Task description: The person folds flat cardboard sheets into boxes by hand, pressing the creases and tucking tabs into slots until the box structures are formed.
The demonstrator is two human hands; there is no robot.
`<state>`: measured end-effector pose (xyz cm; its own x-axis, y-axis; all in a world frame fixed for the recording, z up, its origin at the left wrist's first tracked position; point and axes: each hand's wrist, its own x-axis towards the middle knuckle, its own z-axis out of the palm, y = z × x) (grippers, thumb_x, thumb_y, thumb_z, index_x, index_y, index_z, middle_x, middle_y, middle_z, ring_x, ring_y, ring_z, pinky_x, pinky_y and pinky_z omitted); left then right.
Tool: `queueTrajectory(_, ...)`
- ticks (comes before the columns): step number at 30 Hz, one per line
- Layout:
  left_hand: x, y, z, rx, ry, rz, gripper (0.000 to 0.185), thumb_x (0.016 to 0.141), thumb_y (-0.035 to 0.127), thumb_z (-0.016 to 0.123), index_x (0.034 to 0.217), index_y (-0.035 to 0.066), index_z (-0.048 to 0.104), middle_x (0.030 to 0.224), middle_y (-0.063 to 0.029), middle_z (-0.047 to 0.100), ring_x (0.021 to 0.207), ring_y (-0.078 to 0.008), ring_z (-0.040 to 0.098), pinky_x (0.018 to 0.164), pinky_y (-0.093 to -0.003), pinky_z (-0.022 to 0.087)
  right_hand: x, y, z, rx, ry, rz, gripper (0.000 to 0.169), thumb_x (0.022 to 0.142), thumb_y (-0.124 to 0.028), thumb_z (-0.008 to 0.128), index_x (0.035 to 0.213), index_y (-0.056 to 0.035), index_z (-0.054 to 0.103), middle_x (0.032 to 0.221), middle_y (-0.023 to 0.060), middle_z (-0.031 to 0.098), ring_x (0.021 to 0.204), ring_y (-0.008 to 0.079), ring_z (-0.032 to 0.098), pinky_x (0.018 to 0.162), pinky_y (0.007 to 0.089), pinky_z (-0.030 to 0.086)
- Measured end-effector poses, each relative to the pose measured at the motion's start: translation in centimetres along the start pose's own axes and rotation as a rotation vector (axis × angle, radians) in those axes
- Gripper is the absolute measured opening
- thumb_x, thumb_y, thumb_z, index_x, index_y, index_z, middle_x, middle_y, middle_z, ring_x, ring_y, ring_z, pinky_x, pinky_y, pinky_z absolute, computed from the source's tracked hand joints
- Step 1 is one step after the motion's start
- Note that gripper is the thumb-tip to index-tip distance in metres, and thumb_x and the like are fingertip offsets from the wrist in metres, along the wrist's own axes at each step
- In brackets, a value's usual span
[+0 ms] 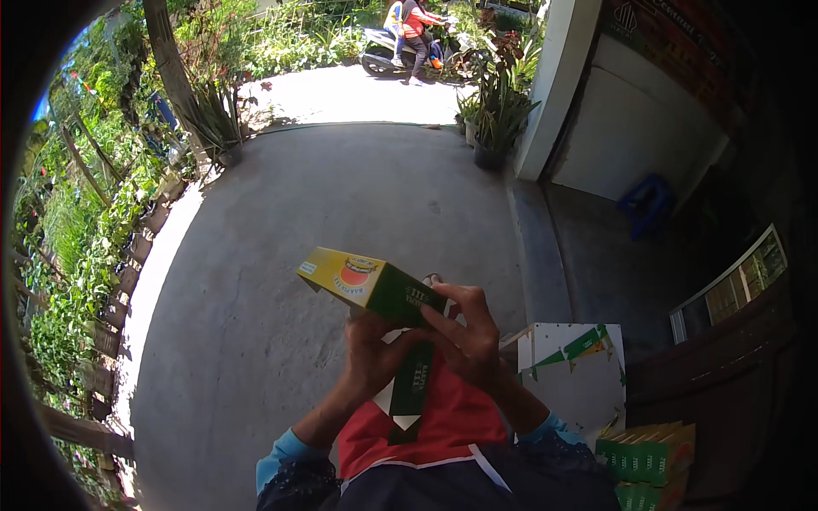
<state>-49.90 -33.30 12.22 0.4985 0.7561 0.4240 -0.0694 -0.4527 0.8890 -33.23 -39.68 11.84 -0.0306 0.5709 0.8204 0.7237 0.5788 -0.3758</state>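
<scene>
A green and yellow printed cardboard carton [339,276] is held tilted above my lap, its yellow face turned up and leftward. My left hand [374,351] grips it from below at the near side. My right hand [470,326] rests against the green side, fingers spread over its right end and the thumb tucked near the left thumb. Below both hands hangs a green cardboard panel [409,383] with white inner flaps folded out; the hands cover where it joins the carton. Behind it is red and dark clothing [457,409] on my lap.
A white box-like stand [569,396] with green card pieces on top is at my right. Beside it are stacked folded cartons [645,453]. A blue plastic stool [645,204] stands farther right. Potted plants [501,121] flank the concrete floor [255,255]; people ride a motorbike [383,57] beyond.
</scene>
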Motion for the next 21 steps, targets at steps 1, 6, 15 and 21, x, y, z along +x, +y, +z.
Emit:
queueTrajectory(1,-0.2,-0.1,-0.1,0.068,-0.024,-0.002,0.029,0.079,0.001,0.072,0.107,-0.003,0.066,0.093,-0.0131,0.073,0.087,-0.0194,0.072,0.074,-0.032,0.057,-0.2,-0.2,-0.2,0.017,-0.028,0.036,0.039,0.069,-0.004,0.078,0.106,0.0007,0.069,0.116,0.0213,0.058,0.102,0.0352,0.057,0.085,0.0444,0.048)
queueTrajectory(6,-0.5,0.9,-0.6,0.1,-0.109,-0.001,0.032,0.075,-0.003,0.067,0.107,0.001,0.065,0.084,-0.0153,0.071,0.077,-0.0251,0.072,0.068,-0.0332,0.056,-0.6,-0.4,-1.3,0.231,-0.028,0.226,0.035,0.076,-0.01,0.078,0.109,-0.0001,0.068,0.114,0.0179,0.061,0.097,0.0259,0.061,0.082,0.0368,0.05)
queueTrajectory(15,-4.0,-3.7,0.0,0.73,-0.594,0.463,0.043,0.073,0.002,0.06,0.115,-0.005,0.055,0.086,-0.0157,0.059,0.078,-0.033,0.064,0.064,-0.0424,0.054,4.8,1.0,-0.5,0.299,-0.171,0.56,0.066,0.082,-0.031,0.074,0.135,0.0002,0.05,0.112,0.0233,0.063,0.098,0.03,0.065,0.086,0.041,0.05)
queueTrajectory(21,-6.2,-7.8,-2.3,0.699,-0.732,0.237,0.04,0.082,0.016,0.064,0.112,-0.009,0.058,0.091,-0.0179,0.063,0.082,-0.0287,0.066,0.069,-0.038,0.055,-1.7,2.7,4.2,0.036,-0.223,0.477,0.034,0.075,-0.004,0.065,0.109,-0.0024,0.061,0.1,0.0183,0.063,0.093,0.0356,0.063,0.081,0.0448,0.05)
